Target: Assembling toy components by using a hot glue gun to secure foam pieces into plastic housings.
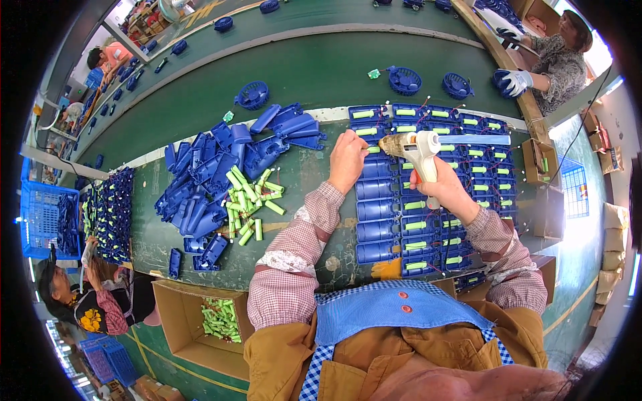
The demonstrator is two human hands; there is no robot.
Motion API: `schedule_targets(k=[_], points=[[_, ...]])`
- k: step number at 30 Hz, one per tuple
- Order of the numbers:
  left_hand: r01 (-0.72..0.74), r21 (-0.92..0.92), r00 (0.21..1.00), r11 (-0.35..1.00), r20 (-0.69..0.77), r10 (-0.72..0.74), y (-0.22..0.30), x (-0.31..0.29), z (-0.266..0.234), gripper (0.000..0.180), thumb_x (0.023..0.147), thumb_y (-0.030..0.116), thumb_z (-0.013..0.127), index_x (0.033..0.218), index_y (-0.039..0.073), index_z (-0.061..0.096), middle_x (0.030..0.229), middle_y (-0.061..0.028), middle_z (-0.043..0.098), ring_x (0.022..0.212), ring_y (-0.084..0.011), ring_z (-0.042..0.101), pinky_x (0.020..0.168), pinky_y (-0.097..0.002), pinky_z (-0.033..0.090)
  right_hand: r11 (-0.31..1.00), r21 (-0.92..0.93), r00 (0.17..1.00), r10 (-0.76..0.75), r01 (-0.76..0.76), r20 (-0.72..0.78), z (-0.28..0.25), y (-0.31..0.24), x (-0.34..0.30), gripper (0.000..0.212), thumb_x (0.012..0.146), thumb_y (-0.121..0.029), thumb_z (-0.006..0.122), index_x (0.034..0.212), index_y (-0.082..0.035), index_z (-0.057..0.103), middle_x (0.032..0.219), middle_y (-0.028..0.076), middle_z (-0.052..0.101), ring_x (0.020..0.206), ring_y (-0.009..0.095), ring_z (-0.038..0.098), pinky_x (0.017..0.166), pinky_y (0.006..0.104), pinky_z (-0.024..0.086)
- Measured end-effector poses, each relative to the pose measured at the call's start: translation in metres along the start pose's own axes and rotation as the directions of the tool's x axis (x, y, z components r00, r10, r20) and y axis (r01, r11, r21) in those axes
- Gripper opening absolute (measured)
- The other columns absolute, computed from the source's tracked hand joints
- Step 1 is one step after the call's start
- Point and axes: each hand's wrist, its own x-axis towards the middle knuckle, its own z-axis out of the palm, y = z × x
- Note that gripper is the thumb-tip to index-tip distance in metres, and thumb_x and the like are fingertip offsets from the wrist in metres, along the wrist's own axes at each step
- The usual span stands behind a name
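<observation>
My right hand [447,188] is wrapped round the handle of a white hot glue gun [421,155]. A translucent glue stick [475,140] sticks out of its back, and its nozzle points left at the left column of blue plastic casings [374,190]. Beside the nozzle, my left hand [348,162] has its fingers pinched together at one casing's edge. A green battery cell [373,149] lies at those fingertips; whether they grip anything is hidden. Casings further right and further up the rows hold green cells and thin wires; several in the left column have no cell.
Left of the rows lie a heap of loose blue casings [204,174] and a pile of green cells [251,200]. A cardboard box [180,327] with more cells stands below the bench. Round blue parts [404,81] sit on the green conveyor [307,67]. Co-workers sit left and far right.
</observation>
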Motion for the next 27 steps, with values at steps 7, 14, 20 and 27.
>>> schedule_targets(k=[7, 14, 20, 27], points=[[0.0, -0.005, 1.0, 1.0, 0.021, 0.0, -0.002, 0.001, 0.001, 0.013, 0.068, 0.001, 0.071, 0.078, 0.002, 0.063, 0.086, -0.0095, 0.053, 0.089, -0.0279, 0.055, 0.077, -0.0377, 0.047, 0.997, -0.06, 0.999, 0.051, -0.052, -0.017, -0.002, -0.001, -0.004, 0.038, 0.069, -0.002, 0.056, 0.106, 0.0, 0.049, 0.084, 0.005, 0.058, 0.076, 0.014, 0.058, 0.071, 0.0279, 0.049], [-0.007, 0.003, 1.0, 1.0, -0.007, 0.007, -0.005, -0.003, -0.005, 0.016, 0.067, 0.001, 0.072, 0.08, 0.003, 0.062, 0.087, -0.0094, 0.053, 0.089, -0.0283, 0.055, 0.077, -0.038, 0.047, 0.994, -0.094, 0.999, 0.047, -0.047, 0.003, 0.0, -0.002, -0.008, 0.032, 0.068, -0.003, 0.059, 0.1, -0.001, 0.05, 0.08, 0.003, 0.057, 0.071, 0.011, 0.056, 0.065, 0.0259, 0.048], [0.037, -0.05, 0.996, 0.998, -0.081, -0.041, 0.011, -0.012, -0.027, 0.023, 0.07, 0.0, 0.07, 0.091, 0.002, 0.061, 0.088, -0.0115, 0.056, 0.084, -0.0291, 0.057, 0.074, -0.0374, 0.047, 0.998, 0.03, 0.998, 0.056, -0.056, 0.007, -0.001, -0.008, -0.013, 0.037, 0.069, -0.002, 0.059, 0.104, 0.001, 0.052, 0.084, 0.005, 0.062, 0.077, 0.014, 0.06, 0.07, 0.0269, 0.049], [0.102, 0.22, 0.98, 0.97, -0.191, -0.059, 0.011, -0.054, -0.114, 0.019, 0.071, -0.003, 0.064, 0.088, 0.004, 0.061, 0.086, -0.0129, 0.06, 0.083, -0.0318, 0.056, 0.075, -0.0402, 0.046, 0.998, 0.056, 1.0, 0.031, -0.031, 0.004, -0.005, -0.015, -0.016, 0.035, 0.069, -0.001, 0.055, 0.104, 0.002, 0.053, 0.095, 0.008, 0.062, 0.088, 0.015, 0.059, 0.079, 0.0282, 0.048]])
